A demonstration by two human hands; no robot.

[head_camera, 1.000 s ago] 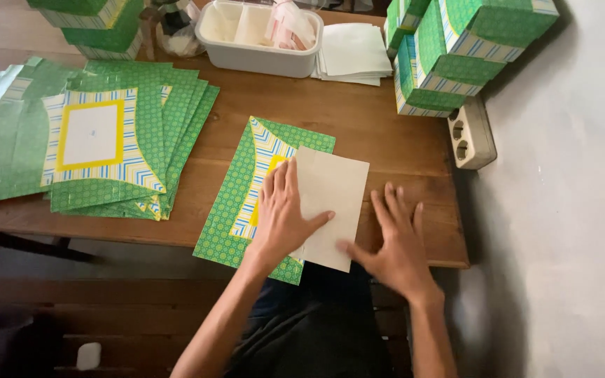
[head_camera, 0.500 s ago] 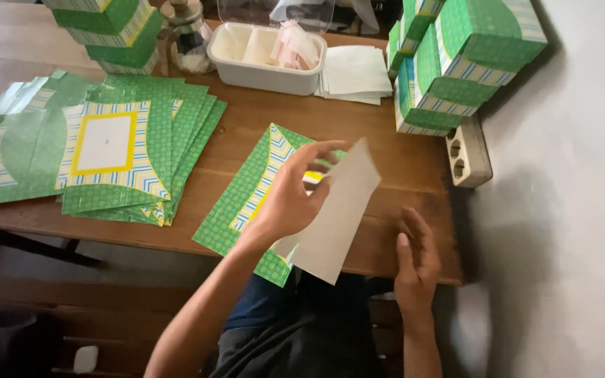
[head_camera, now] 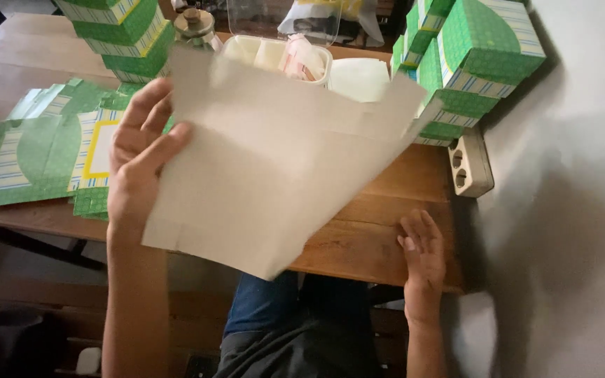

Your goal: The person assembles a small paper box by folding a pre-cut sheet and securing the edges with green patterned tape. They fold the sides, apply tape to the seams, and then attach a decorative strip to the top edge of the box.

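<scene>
My left hand (head_camera: 138,164) grips the left edge of a flat cardboard sheet (head_camera: 274,161), lifted off the table and held up close to the camera with its plain beige underside facing me. The sheet hides much of the table's middle. My right hand (head_camera: 421,245) rests flat and empty on the wooden table (head_camera: 379,231) near its front right edge, fingers spread.
A pile of flat green patterned box blanks (head_camera: 43,150) lies at the left. Stacks of folded green boxes stand at the back left (head_camera: 124,35) and back right (head_camera: 470,63). A white tub (head_camera: 274,56), white papers (head_camera: 358,77) and a power strip (head_camera: 469,164) lie behind.
My left hand has picked the cardboard sheet up off the table and raised it toward the camera, flipping its beige side to me. My right hand let go and stayed on the table.
</scene>
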